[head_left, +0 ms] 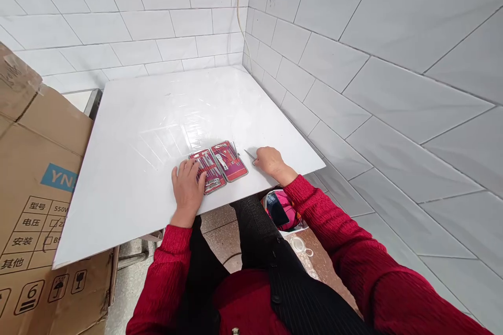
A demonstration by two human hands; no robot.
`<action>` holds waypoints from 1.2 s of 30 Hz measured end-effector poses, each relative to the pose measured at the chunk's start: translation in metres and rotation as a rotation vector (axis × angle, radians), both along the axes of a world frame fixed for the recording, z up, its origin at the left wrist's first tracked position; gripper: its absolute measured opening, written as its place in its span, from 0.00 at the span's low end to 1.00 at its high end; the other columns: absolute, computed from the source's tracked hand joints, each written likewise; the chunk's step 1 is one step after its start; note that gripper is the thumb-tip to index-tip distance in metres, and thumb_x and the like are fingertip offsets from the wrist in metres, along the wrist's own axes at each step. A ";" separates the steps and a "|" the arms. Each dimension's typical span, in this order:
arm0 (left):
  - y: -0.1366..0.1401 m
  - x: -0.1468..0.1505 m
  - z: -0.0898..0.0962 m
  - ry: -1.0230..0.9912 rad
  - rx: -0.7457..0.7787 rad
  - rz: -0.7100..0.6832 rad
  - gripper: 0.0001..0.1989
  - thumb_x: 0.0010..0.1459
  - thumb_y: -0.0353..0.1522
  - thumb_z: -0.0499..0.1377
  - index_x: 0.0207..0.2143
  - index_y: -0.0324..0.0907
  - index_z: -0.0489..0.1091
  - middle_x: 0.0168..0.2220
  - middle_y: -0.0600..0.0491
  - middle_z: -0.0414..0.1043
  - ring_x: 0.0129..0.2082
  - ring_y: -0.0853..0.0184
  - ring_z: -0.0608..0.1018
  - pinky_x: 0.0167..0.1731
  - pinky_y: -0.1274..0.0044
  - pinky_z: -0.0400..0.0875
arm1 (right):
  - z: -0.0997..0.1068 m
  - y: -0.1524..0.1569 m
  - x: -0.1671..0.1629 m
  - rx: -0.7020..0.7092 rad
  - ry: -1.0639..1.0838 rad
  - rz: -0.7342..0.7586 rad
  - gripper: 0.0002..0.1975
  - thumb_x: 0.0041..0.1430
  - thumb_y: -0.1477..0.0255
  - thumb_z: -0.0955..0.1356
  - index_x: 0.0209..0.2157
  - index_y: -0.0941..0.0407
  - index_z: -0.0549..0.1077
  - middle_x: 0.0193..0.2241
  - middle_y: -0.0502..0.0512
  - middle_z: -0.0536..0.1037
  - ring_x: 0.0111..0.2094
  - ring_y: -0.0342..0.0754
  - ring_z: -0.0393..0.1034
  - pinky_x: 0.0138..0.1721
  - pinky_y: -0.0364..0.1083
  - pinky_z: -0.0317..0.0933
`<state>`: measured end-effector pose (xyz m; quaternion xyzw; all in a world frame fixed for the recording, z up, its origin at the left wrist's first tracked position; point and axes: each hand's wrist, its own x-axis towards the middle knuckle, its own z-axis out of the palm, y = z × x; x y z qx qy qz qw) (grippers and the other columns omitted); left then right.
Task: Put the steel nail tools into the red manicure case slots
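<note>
An open manicure set case [238, 174] lies on the white tabletop, with red lining and several small metal tools in both halves. My left hand [187, 188] rests at the left half of the case, fingers spread and partly covering it. To the right of the case, my right hand [270, 162] is closed just above the tabletop. A slim, pointed metal tool, seemingly small scissors [249, 154], sticks out of its fingers toward the case; the rest is hidden in the hand. Another thin metal tool stands out at the right half's upper edge.
The white table [129, 115] fills the corner between tiled walls [353, 63]. Large cardboard boxes [35, 167] stand against its left side. Below the front edge, beside my legs, is a white container [281, 212] with pink and dark items. A cable [238, 5] hangs down the corner.
</note>
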<state>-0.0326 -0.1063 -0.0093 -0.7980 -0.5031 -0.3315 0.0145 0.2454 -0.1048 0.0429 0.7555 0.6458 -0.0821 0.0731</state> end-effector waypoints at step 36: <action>-0.021 -0.024 -0.009 0.004 -0.135 0.005 0.19 0.71 0.43 0.51 0.55 0.45 0.72 0.59 0.44 0.71 0.63 0.49 0.67 0.62 0.55 0.58 | 0.034 -0.024 -0.048 -0.186 0.113 0.147 0.13 0.59 0.64 0.72 0.42 0.57 0.82 0.39 0.59 0.84 0.41 0.53 0.78 0.31 0.44 0.57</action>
